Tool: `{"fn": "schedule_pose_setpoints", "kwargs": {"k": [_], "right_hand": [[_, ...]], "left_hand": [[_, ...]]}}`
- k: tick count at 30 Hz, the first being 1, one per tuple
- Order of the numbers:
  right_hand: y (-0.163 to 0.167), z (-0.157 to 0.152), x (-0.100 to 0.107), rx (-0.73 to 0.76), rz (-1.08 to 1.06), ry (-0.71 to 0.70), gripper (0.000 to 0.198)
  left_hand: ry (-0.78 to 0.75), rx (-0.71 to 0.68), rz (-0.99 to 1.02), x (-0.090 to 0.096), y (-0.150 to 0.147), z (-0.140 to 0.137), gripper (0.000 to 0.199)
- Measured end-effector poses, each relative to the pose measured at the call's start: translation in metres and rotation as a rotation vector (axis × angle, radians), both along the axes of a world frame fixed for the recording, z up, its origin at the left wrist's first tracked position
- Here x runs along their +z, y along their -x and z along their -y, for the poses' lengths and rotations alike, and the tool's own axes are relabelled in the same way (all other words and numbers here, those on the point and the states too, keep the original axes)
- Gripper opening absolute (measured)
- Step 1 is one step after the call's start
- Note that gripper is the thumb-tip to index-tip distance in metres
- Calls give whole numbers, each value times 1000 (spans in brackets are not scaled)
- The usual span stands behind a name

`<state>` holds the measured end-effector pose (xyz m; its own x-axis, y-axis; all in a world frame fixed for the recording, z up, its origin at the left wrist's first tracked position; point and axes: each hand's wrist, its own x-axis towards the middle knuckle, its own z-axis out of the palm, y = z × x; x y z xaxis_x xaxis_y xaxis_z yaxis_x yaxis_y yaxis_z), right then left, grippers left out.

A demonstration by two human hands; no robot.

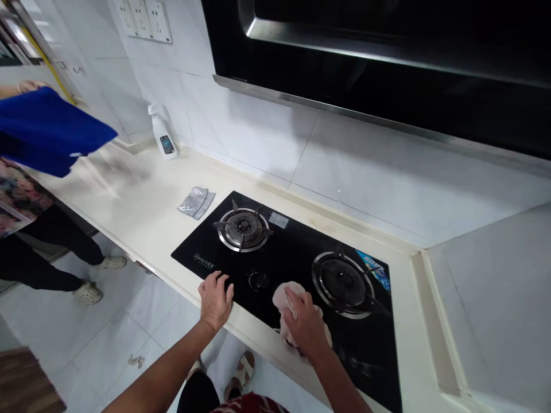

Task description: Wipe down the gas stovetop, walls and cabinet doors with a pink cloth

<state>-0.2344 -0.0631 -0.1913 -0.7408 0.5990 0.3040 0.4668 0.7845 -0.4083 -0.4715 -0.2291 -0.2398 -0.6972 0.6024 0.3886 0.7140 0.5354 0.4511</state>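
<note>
A black glass gas stove (284,252) is set into the pale counter in front of me. My right hand (306,324) is closed around a crumpled pale pink cloth (286,297) and presses it on the glass near the front edge, left of the right burner (344,281). My left hand (216,298) holds nothing; its fingers are apart and touch the stove's front edge, below the left burner (243,226). Between the hands, farther in, is a control knob (259,280).
A black range hood (365,74) hangs over the stove. Silver scouring cloths (197,202) lie left of the stove, with a white spray bottle (162,133) behind them by the wall. At far left another person holds a blue cloth (51,129) over the counter (124,195).
</note>
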Motion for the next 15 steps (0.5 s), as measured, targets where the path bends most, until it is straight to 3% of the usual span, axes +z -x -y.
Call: {"fn": "schedule_pose_setpoints", "kwargs": {"k": [6,10,13,15], "right_hand": [[-46,22,-13,72,16,43,38],[-111,-3,-10,89,16,111,35],[-159,-31,-15,-68,68,173,42],[-176,-37,-24,-252,179,130,48]], "left_hand": [[-3,-2,7,2,0,0,32],[1,-2,18,2,0,0,31],[14,-13,12,2,0,0,31],[25,-18,4,2,0,-1,31]]}}
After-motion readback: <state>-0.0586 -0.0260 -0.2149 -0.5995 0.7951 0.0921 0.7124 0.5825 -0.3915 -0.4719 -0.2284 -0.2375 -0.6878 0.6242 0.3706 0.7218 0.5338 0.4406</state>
